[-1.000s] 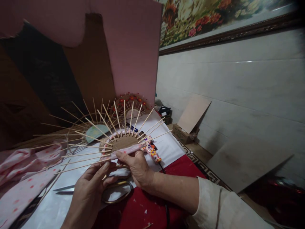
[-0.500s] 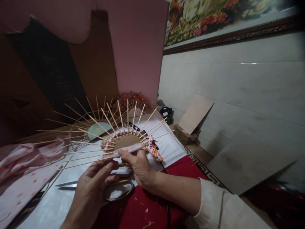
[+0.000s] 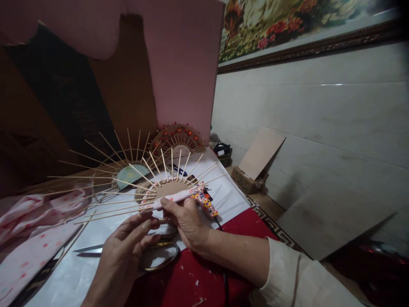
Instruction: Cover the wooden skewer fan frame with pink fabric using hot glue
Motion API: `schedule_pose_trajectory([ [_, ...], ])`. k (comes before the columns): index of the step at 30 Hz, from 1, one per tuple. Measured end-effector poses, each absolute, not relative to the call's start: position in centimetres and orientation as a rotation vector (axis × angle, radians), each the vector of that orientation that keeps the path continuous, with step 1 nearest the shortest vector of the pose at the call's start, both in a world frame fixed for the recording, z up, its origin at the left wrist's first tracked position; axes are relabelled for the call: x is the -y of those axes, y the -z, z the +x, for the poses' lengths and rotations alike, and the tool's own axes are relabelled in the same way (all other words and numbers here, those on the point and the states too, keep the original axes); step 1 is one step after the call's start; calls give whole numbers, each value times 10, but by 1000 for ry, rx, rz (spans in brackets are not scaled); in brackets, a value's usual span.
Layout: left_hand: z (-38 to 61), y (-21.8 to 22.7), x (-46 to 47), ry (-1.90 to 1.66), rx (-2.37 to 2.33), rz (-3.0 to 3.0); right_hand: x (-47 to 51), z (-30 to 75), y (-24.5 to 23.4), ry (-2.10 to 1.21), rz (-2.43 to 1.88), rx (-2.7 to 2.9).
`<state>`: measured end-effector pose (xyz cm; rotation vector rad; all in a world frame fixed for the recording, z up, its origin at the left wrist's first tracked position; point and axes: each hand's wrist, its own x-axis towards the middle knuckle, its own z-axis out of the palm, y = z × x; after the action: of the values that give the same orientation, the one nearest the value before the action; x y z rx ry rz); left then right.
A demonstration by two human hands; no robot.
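In my right hand (image 3: 190, 219) is a half-round fan frame (image 3: 171, 189) of cardboard with thin wooden sticks spreading from its curved edge. My thumb lies on the white dotted cloth (image 3: 175, 197) along its straight lower edge, the fingers behind. My left hand (image 3: 128, 243) is beside the frame's lower left end, fingers curled together; what they pinch, if anything, is hidden. Below and partly behind that hand are scissors (image 3: 159, 256), blades pointing left. Just right of the frame lies a flower-patterned glue gun (image 3: 206, 204) with a black cord.
Behind stand a second stick fan with a pale green centre (image 3: 131, 175) and a finished-looking fan with red flowers (image 3: 179, 132). Pink dotted fabric (image 3: 47, 213) is heaped at left. A red cloth (image 3: 243, 234) covers the near table; a cardboard box (image 3: 244, 181) sits beyond its right edge.
The fan frame has tipped, its stick ends now lower and the cardboard face paler. Both hands stay in nearly the same place.
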<state>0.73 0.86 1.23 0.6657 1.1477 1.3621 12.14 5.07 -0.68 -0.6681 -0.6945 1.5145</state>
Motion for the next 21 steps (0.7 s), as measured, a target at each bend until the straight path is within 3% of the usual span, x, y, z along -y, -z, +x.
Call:
schedule_pose_trajectory([
  [21,1,-7,-1,-1376,-956,744,-44,126,6,-1556,-622,700],
])
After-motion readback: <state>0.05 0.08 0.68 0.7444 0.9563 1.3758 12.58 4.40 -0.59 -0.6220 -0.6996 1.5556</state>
